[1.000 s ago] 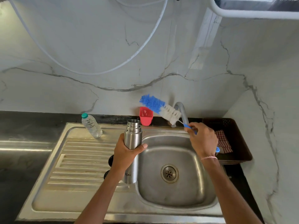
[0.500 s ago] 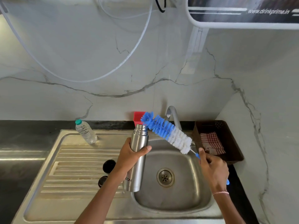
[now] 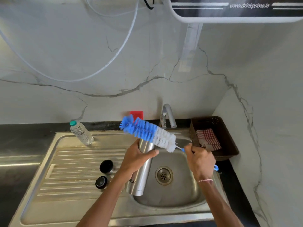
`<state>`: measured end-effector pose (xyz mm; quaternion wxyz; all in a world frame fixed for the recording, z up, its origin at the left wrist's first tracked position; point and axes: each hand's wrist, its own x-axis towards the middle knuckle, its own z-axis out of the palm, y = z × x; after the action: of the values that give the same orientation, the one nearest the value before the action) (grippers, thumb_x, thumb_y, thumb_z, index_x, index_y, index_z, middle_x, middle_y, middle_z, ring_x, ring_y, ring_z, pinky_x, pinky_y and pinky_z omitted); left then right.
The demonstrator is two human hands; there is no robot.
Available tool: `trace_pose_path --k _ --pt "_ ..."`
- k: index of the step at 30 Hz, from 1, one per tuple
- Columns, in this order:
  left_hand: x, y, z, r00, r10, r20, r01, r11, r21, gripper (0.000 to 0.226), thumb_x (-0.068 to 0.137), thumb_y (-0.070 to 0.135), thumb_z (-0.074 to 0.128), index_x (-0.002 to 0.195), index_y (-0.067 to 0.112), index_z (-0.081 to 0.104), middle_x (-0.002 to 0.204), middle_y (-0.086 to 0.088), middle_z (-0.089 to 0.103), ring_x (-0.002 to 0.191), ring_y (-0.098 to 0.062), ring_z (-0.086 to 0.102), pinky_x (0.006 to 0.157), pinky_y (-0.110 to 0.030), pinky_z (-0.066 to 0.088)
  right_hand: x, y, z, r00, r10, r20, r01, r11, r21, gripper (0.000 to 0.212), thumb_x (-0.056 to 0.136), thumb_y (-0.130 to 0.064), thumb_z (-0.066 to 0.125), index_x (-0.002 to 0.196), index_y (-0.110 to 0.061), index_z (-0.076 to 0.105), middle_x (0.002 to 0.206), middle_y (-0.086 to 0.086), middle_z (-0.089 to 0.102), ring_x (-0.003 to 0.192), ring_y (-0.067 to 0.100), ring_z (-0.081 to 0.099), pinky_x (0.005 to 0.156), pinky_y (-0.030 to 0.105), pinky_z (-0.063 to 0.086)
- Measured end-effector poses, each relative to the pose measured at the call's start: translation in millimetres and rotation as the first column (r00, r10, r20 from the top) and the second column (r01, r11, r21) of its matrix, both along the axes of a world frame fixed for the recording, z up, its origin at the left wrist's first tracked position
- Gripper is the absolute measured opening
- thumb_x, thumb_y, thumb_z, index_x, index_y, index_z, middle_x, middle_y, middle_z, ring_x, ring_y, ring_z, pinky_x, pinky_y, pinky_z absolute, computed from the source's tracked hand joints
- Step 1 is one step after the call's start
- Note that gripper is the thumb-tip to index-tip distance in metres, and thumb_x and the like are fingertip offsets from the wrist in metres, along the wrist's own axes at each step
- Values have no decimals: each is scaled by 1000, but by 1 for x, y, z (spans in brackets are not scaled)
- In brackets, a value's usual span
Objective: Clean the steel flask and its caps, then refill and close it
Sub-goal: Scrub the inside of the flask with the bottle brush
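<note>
My left hand [image 3: 136,157] grips the upper part of the steel flask [image 3: 141,176], which stands uncapped and slightly tilted over the left edge of the sink basin [image 3: 185,190]. My right hand [image 3: 199,160] holds the blue handle of a bottle brush [image 3: 148,134]. Its blue and white bristle head lies across the flask's mouth and hides it. Two black caps, a larger one [image 3: 106,166] and a smaller one [image 3: 101,182], sit on the ribbed drainboard [image 3: 68,169] left of the flask.
A small plastic water bottle [image 3: 81,133] stands at the back of the drainboard. The tap [image 3: 167,115] rises behind the basin beside a red holder [image 3: 136,113]. A brown basket [image 3: 226,145] with a checked cloth [image 3: 207,139] sits at the right. A water purifier [image 3: 229,10] hangs overhead.
The brush has swung down from above the tap until its head lies over the flask's mouth. My right hand moved lower. The flask tilted slightly.
</note>
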<state>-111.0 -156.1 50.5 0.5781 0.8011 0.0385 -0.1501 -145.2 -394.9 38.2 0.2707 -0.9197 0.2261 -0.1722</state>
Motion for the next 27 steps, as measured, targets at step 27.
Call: trace_pose_path --k 27 --pt "-27 -5 2 983 6 -185 -32 990 -138 41 75 28 91 109 28 69 89 -4 79 84 -27 77 82 -46 63 -28 -28 -34 995 -97 -19 99 991 87 53 87 -21 65 41 -12 40 39 -4 43 39 22 47 47 25 35"
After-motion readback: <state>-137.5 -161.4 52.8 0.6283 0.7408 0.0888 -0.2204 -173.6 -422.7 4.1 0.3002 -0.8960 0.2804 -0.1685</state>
